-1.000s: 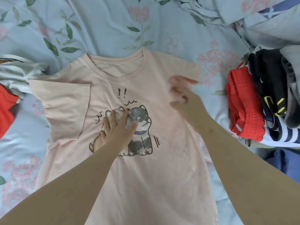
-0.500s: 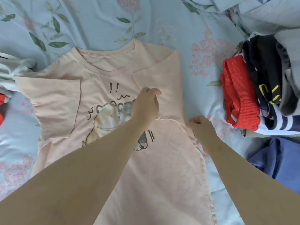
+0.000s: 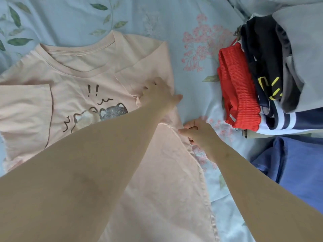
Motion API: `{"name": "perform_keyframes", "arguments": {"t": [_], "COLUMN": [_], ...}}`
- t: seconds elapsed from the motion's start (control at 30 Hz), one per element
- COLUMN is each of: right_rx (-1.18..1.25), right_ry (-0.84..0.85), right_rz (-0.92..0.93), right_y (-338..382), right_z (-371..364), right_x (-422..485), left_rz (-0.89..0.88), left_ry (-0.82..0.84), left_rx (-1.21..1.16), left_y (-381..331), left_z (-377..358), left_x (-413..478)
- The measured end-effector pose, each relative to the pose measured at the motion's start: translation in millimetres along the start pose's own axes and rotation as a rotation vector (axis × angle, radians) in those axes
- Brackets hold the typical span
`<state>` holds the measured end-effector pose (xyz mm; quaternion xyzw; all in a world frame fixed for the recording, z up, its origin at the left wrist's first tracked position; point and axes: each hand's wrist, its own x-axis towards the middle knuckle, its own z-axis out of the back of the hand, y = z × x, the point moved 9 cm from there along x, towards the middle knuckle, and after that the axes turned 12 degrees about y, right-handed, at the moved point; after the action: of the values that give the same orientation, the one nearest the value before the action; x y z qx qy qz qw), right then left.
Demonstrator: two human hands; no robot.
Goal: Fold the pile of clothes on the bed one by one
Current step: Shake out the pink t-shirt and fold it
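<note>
A pale peach T-shirt point(image 3: 90, 67) with a cartoon print lies face up on the bed, both short sleeves folded in over its front. My left hand point(image 3: 158, 94) reaches across the shirt and presses down on the folded right sleeve near its lower edge. My right hand point(image 3: 198, 132) pinches the shirt's right side seam just below the armpit. My left forearm hides part of the print.
A stack of folded clothes sits at the right: a red ribbed piece point(image 3: 239, 89), dark garments point(image 3: 262, 55), a grey one point(image 3: 304, 49), and a blue garment point(image 3: 297, 166) below. The floral light-blue bedsheet point(image 3: 195, 37) surrounds the shirt.
The right sleeve was folded in over the shirt front. My left hand went from the print to the sleeve; my right hand dropped to the side seam and pinched it.
</note>
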<state>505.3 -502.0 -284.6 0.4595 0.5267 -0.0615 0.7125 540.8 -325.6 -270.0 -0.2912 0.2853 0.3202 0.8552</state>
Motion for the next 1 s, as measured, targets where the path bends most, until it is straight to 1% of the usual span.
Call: {"name": "perform_keyframes", "arguments": {"t": [0.07, 0.27, 0.47, 0.53, 0.6, 0.67, 0.73, 0.8, 0.9, 1.0], "right_rx": [0.002, -0.149, -0.266, -0.277, -0.284, -0.262, -0.177, -0.145, -0.139, -0.175], "right_ry": [0.004, -0.016, -0.044, -0.05, -0.032, 0.016, 0.101, 0.18, 0.315, 0.399], "right_rz": [0.003, 0.028, 0.071, 0.097, 0.125, 0.175, 0.229, 0.281, 0.323, 0.365], "right_y": [0.4, 3.8, 9.5, 13.6, 18.7, 26.7, 36.6, 48.0, 62.3, 71.7], "right_z": [0.2, -11.4, -14.7, -21.2, -37.7, -64.1, -99.0, -135.7, -197.7, -259.4], "right_x": [2.0, 5.8, 5.1, -1.1, -8.0, -14.7, -20.9, -25.8, -30.3, -31.1], "left_rz": [0.005, -0.037, -0.09, -0.137, -0.141, -0.093, -0.041, -0.003, -0.013, -0.099], "left_ry": [0.006, -0.003, -0.025, -0.042, -0.079, -0.141, -0.137, -0.116, -0.153, -0.222], "left_rx": [-0.009, -0.072, -0.204, -0.351, -0.58, -0.771, -0.988, -1.176, -1.296, -1.346], "left_y": [3.3, 8.6, 16.9, 24.2, 40.3, 64.7, 92.0, 120.9, 167.2, 216.0], "left_z": [-0.6, 2.5, 8.8, 14.0, 24.1, 35.4, 43.0, 52.1, 78.0, 108.9], "left_x": [2.3, 1.8, -4.3, -7.2, -12.7, -15.4, -20.8, -28.7, -45.7, -63.5]}}
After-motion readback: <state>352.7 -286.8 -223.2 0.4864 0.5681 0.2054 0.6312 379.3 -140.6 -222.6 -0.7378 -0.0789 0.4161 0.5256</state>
